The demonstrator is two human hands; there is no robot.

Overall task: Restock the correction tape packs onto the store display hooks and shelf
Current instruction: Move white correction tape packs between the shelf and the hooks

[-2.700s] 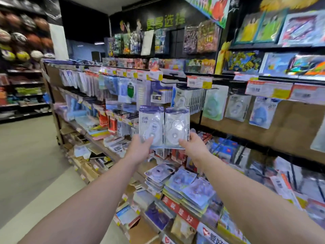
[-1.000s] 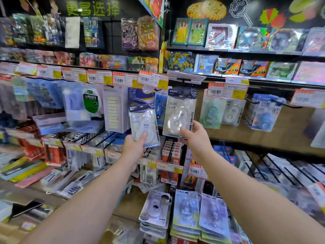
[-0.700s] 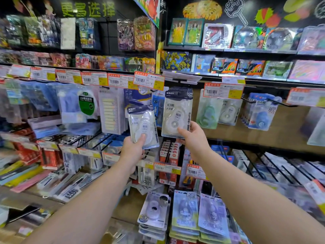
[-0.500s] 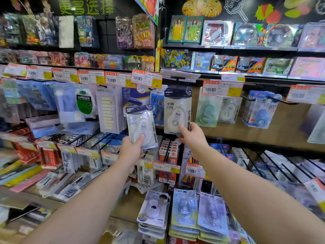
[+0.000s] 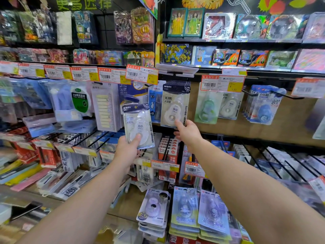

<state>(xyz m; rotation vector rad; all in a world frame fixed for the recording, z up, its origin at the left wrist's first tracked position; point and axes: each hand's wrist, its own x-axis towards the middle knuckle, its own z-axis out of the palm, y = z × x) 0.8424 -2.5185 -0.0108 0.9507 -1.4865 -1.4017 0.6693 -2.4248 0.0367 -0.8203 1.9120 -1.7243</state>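
We see the left hand (image 5: 126, 150) holding one correction tape pack (image 5: 137, 126) upright in front of the display, thumb pressed on the clear blister and the other fingers curled behind the card, so the grip is closed on that pack. It hangs in the air just left of the hooks, in front of a row of sticky-flag cards (image 5: 105, 106) and a blue stapler pack (image 5: 132, 97).

The right hand (image 5: 189, 133) reaches up to a second correction tape pack, the front one of a hanging bunch (image 5: 175, 104) on a display hook under an empty clear label holder (image 5: 176, 69). Its fingers (image 5: 178, 122) touch the lower edge of that front pack; whether they pinch it or only press on it we cannot tell.

To the right of this bunch hang green and white tape dispensers (image 5: 218, 107) under an orange price tag (image 5: 222, 83), then blue ones (image 5: 263, 106) on a further hook.

Below, on the shelf (image 5: 121, 208), lie flat stacks of purple correction tape packs (image 5: 186, 211) side by side, between the two forearms
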